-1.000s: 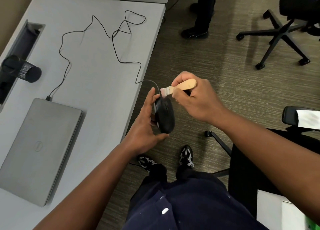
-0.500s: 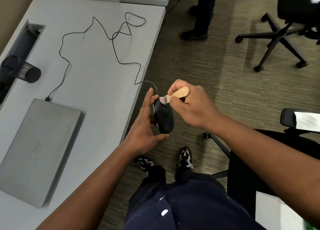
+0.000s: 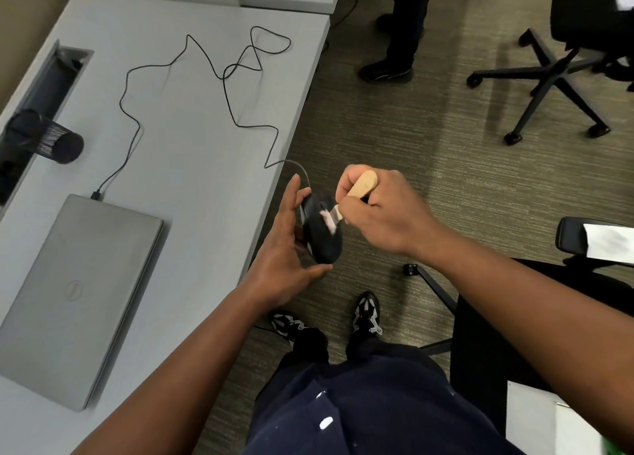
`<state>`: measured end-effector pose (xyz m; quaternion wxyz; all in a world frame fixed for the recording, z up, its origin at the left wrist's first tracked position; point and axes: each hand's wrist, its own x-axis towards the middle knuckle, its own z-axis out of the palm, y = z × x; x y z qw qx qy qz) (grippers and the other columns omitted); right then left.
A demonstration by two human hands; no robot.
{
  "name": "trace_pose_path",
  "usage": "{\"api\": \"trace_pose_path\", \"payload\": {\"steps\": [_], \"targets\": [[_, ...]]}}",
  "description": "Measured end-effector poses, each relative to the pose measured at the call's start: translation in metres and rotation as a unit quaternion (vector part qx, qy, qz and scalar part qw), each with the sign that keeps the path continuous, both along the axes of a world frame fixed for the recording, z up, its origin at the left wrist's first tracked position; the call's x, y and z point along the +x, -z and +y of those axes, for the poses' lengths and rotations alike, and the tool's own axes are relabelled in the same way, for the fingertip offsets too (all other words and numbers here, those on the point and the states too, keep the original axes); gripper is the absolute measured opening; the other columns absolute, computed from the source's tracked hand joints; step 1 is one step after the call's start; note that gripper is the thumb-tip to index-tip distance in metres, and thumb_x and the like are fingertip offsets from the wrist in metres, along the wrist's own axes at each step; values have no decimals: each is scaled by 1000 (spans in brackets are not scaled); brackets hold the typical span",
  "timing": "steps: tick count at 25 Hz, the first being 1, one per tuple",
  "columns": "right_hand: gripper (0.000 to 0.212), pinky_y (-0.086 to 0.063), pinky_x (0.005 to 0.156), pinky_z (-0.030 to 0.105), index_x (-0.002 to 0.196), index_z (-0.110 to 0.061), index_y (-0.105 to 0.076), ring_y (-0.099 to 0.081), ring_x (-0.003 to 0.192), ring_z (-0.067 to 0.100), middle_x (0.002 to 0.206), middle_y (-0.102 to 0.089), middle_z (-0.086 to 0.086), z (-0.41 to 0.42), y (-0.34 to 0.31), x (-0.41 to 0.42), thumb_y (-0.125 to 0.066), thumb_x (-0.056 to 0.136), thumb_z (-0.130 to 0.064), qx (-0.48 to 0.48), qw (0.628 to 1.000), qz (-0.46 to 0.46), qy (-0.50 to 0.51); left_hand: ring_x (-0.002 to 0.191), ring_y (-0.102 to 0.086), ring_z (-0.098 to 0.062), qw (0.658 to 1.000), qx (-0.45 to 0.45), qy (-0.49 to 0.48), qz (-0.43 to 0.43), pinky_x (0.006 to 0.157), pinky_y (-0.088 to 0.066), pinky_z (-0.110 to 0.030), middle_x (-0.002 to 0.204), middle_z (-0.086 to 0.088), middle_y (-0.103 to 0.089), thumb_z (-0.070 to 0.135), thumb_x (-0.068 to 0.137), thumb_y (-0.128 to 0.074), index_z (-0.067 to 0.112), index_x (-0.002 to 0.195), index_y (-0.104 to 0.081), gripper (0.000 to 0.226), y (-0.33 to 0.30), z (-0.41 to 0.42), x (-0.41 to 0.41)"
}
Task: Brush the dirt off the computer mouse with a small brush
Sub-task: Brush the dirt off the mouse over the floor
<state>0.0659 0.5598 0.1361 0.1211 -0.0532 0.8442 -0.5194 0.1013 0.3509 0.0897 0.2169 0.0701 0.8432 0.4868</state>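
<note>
A black wired computer mouse [image 3: 322, 238] is held in the air just off the desk's right edge. My left hand [image 3: 281, 249] grips it from the left, fingers along its side and thumb under its near end. My right hand [image 3: 374, 211] grips a small brush with a light wooden handle [image 3: 363, 185]. Its pale bristles [image 3: 327, 217] lie on the mouse's top surface. The mouse's thin black cable [image 3: 236, 77] runs back across the desk in loops.
A closed grey laptop [image 3: 75, 293] lies on the grey desk [image 3: 192, 139], with a black mesh cup [image 3: 48, 139] tipped near a cable slot. Black office chairs [image 3: 549, 74] stand on the carpet. Another person's legs [image 3: 401, 26] are at the top.
The brush has moved from the mouse's far end down onto its top surface. My right hand dropped a little toward me; my left hand kept holding the mouse.
</note>
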Motion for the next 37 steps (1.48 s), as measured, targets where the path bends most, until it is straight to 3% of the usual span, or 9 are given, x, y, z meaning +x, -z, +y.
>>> {"api": "trace_pose_path", "payload": {"steps": [4, 8, 14, 19, 23, 27, 32, 35, 37], "targets": [[7, -36, 45, 21, 93, -17, -65, -48, 50, 5, 66, -65, 5, 0, 1, -2, -61, 99, -17, -33, 998, 39, 38, 127, -59, -5, 1000, -2, 7, -3, 85, -54, -11, 155, 39, -23, -4, 74, -91, 44, 165, 12, 146, -1, 2, 1], [10, -36, 46, 17, 86, -19, -66, -49, 50, 3, 63, -63, -4, 0, 1, 2, -62, 95, -16, 6, 1000, 3, 1, 132, -57, -9, 1000, -3, -3, 3, 91, -55, -14, 165, 20, -25, -5, 72, -92, 45, 163, 16, 150, 0, 0, 1], [7, -37, 46, 21, 91, -16, -66, -48, 49, 5, 63, -62, 0, 0, 2, 3, -63, 98, -17, -35, 998, 36, 41, 131, -56, -15, 1000, -10, 10, 12, 88, -54, -12, 163, 23, -24, -3, 74, -91, 43, 163, 18, 148, -1, -1, 3], [11, -41, 48, 22, 85, -16, -67, -55, 52, 13, 64, -68, 1, 3, -1, 2, -62, 92, -10, 1, 1000, 5, 7, 135, -56, -20, 999, -15, -2, 29, 90, -55, -14, 161, 28, -25, -1, 72, -93, 53, 160, 16, 150, -2, -3, -1], [7, -44, 47, 32, 93, -15, -67, -61, 58, 26, 73, -71, 12, 4, -2, 3, -62, 98, -15, -50, 997, 43, 32, 124, -60, -5, 999, -24, 9, 31, 88, -56, -14, 158, 31, -24, 2, 74, -93, 49, 162, 17, 148, -3, -5, -4], [6, -42, 48, 24, 95, -18, -67, -56, 55, 8, 70, -67, 2, -2, -2, 4, -64, 100, -18, -29, 998, 58, 13, 118, -61, -5, 999, -18, 11, 35, 85, -54, -13, 164, 27, -23, 1, 73, -93, 53, 161, 15, 148, -4, -3, -6], [10, -53, 55, 49, 85, -18, -68, -66, 66, 31, 71, -71, 9, 5, -8, 4, -63, 91, -12, -21, 1000, 3, 2, 118, -60, -7, 1000, -3, 2, 21, 81, -54, -11, 165, 20, -23, -6, 74, -90, 55, 157, 14, 147, -2, -3, 0], [5, -54, 56, 42, 96, -22, -67, -68, 66, 22, 75, -72, 5, 2, -8, 0, -65, 100, -24, -37, 998, 41, 21, 113, -62, 3, 1000, 8, 1, 26, 80, -54, -12, 164, 23, -25, -5, 74, -91, 56, 156, 14, 146, 0, -4, -3], [5, -48, 50, 30, 96, -23, -67, -60, 57, 8, 71, -69, 0, -1, -8, 0, -64, 100, -24, -10, 1000, 28, 6, 114, -63, -2, 999, 8, 2, 36, 81, -55, -13, 165, 20, -26, -5, 72, -92, 57, 156, 13, 148, 1, -4, -5]]}}
